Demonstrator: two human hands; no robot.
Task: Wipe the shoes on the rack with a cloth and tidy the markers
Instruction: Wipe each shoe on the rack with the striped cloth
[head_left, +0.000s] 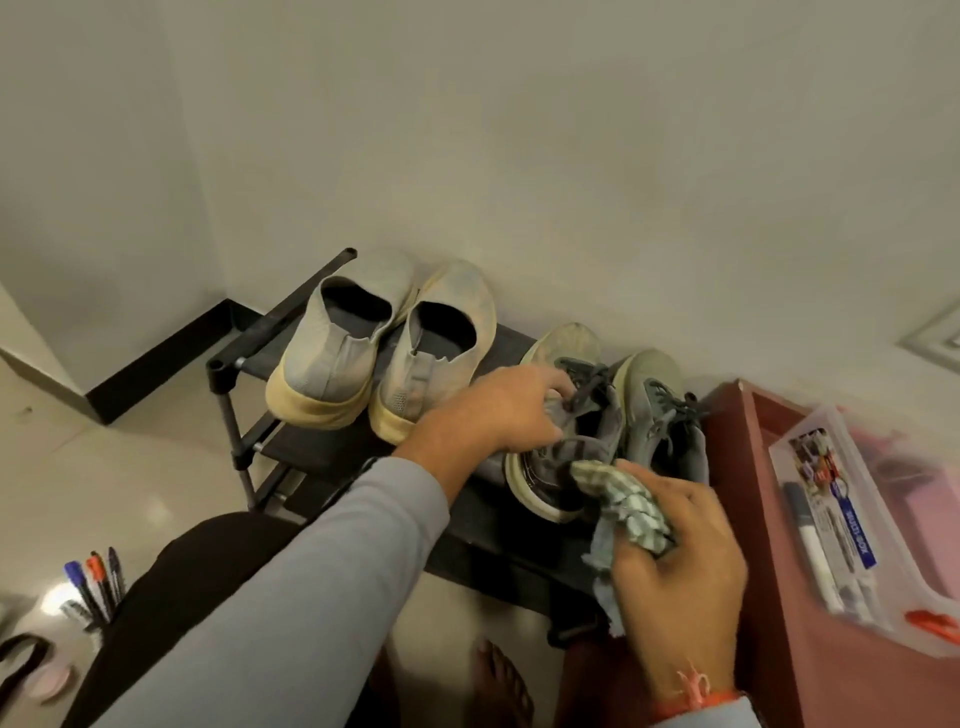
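Head view, with places given relative to the black shoe rack. Far left of the rack, on the floor, a cluster of markers stands upright in a holder. On the rack's top shelf, at its left end, a pair of grey slip-on shoes sits side by side, heels toward the viewer. Right of them on the same shelf lies a pair of grey laced sneakers. The left hand, in a grey sleeve, grips the collar of the nearer sneaker, which is tilted so that its sole edge shows. The right hand, at the rack's front right, clenches a bunched grey checked cloth; the cloth touches the heel of that sneaker. Right of the rack stands a red-brown cabinet, bearing a clear plastic box that holds more markers; their count cannot be told.
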